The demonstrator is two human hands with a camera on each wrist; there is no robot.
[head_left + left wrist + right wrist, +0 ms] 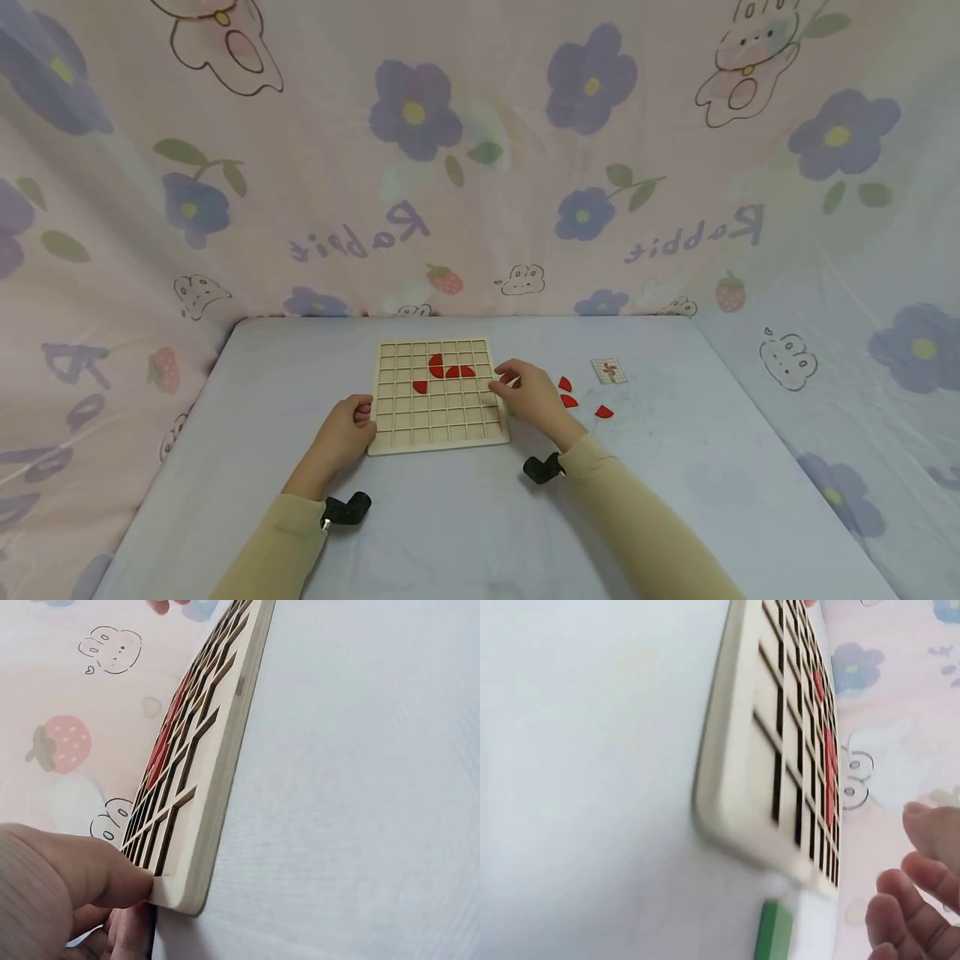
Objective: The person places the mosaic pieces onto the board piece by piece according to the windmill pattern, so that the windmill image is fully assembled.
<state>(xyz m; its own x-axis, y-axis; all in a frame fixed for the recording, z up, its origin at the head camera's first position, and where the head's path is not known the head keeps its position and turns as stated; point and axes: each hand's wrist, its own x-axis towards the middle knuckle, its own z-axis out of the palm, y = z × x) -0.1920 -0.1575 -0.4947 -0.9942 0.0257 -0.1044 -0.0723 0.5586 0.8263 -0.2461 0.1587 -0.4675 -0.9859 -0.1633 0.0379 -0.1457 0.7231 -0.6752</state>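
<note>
A light wooden grid board (438,450) lies on the table, with several red quarter-round pieces (437,367) set in its cells. My left hand (342,433) grips the board's left edge near the front corner; in the left wrist view the thumb (127,885) presses on the rim, with other fingers beside and below it. Close to the board's right edge is my right hand (534,398), fingers loosely bent and thumb apart. Nothing shows between those fingers (900,915) in the right wrist view, where they look clear of the board.
Three loose red quarter-round pieces (604,412) lie right of the right hand. Behind them is a small card (608,371) with a printed grid pattern. A green block (774,930) appears beside the board in the right wrist view. Patterned cloth (480,208) hangs around the table.
</note>
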